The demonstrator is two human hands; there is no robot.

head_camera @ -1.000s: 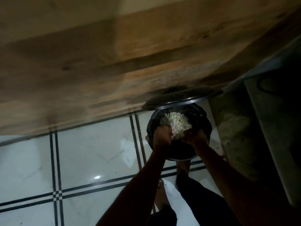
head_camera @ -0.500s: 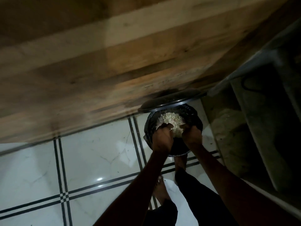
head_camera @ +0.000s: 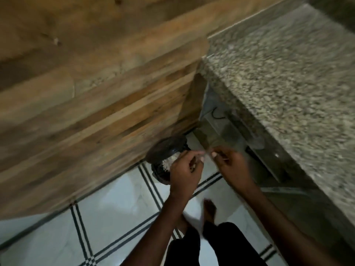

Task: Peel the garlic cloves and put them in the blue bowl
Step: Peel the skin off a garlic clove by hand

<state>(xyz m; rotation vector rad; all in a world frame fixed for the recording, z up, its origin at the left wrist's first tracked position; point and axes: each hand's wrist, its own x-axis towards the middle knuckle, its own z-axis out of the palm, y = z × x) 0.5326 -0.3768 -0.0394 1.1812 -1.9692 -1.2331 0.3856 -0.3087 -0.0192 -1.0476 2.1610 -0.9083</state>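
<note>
A round bin with a black liner stands on the floor against the wooden cabinet. A heap of pale garlic peels lies in it. My left hand hovers over the bin's right edge with its fingers curled. My right hand is just to the right of it, fingers also curled, fingertips almost meeting those of the left hand. A pale blurred wisp shows between the fingertips; whether it is a peel is unclear. No blue bowl and no garlic cloves are in view.
The wooden cabinet front fills the left and top. A speckled granite counter runs along the right, with a dark recess under it. White floor tiles with dark lines lie below. My feet stand close to the bin.
Both hands have lifted out of the bin and moved right, away from the peel heap. The view has swung up and right, bringing the granite counter into sight.
</note>
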